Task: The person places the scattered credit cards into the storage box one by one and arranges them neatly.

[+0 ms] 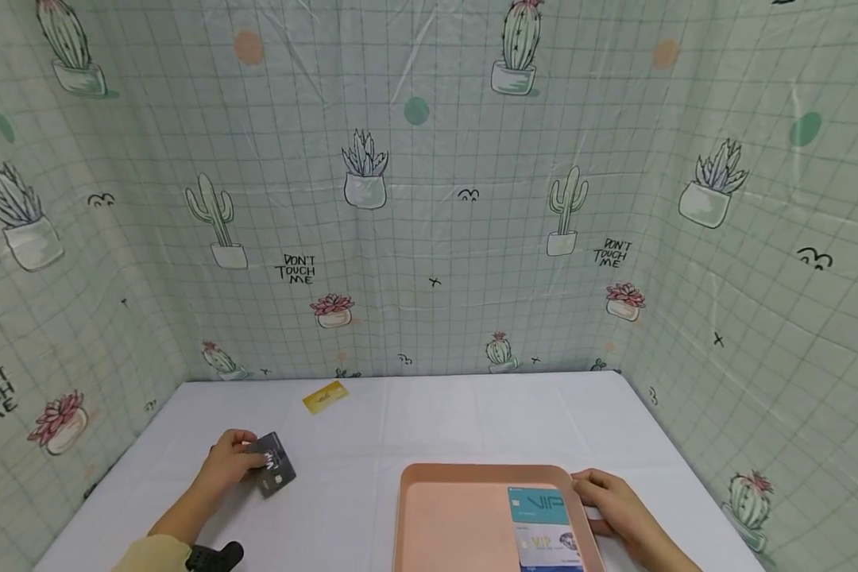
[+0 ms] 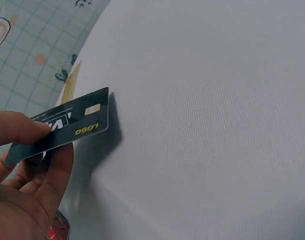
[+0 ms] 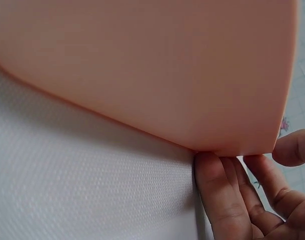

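Observation:
A dark bank card with white lettering and a chip is pinched between the thumb and fingers of my left hand. The left wrist view shows that card tilted above the white cloth, with my left hand beneath and behind it. At the right side of a pink tray, my right hand grips the edge near the far corner. In the right wrist view, fingers meet the tray's outer wall. A teal card and a whitish card lie in the tray.
A yellow card lies near the back edge of the white-covered table. Part of a blue card shows at the bottom of the head view. Cactus-print cloth walls stand behind and at both sides.

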A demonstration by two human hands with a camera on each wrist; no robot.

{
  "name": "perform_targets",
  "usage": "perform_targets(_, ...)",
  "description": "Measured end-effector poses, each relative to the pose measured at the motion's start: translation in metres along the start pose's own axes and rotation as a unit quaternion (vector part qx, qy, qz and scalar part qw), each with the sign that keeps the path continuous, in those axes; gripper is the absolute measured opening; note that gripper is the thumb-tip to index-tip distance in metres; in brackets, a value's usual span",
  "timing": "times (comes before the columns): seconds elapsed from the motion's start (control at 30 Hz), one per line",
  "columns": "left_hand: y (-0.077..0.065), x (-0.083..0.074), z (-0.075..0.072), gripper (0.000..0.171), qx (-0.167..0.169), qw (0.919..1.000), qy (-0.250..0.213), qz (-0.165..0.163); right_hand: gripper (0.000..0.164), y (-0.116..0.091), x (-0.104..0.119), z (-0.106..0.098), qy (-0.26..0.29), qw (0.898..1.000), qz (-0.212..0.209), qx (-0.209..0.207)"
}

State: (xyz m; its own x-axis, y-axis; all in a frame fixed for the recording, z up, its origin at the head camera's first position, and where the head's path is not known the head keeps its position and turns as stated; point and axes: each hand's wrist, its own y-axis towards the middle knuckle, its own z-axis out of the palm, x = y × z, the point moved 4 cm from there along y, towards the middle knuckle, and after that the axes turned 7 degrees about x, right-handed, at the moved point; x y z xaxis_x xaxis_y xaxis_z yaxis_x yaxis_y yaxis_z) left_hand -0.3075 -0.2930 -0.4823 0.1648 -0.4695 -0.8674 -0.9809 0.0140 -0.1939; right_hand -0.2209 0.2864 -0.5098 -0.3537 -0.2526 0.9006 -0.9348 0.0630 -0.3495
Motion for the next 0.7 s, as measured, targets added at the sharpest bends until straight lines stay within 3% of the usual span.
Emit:
perform_targets(0.13, -0.002, -0.006, 0.004, 0.063, 0.027, 0.9974, -0.067, -0.002, 0.034, 0.000, 0.002, 0.001, -0.001, 1.000, 0.000, 0.003)
perform_targets(0.23, -0.003, -0.008, 0.007, 0.057, 0.039, 0.9957, -0.083, -0.005, 0.034, 0.000, 0.002, 0.001, -0.002, 1.000, 0.002, 0.003)
perform_targets(0.4, -0.004, -0.012, 0.012, 0.043, 0.036, 0.9947, -0.096, -0.007, 0.033, 0.000, 0.001, -0.001, -0.001, 1.000, 0.004, 0.000)
perform_targets(0.7, -0.008, -0.023, 0.024, 0.042, 0.045, 0.9958, -0.077, -0.019, 0.034, 0.000, 0.002, 0.000, -0.006, 1.000, 0.003, 0.003)
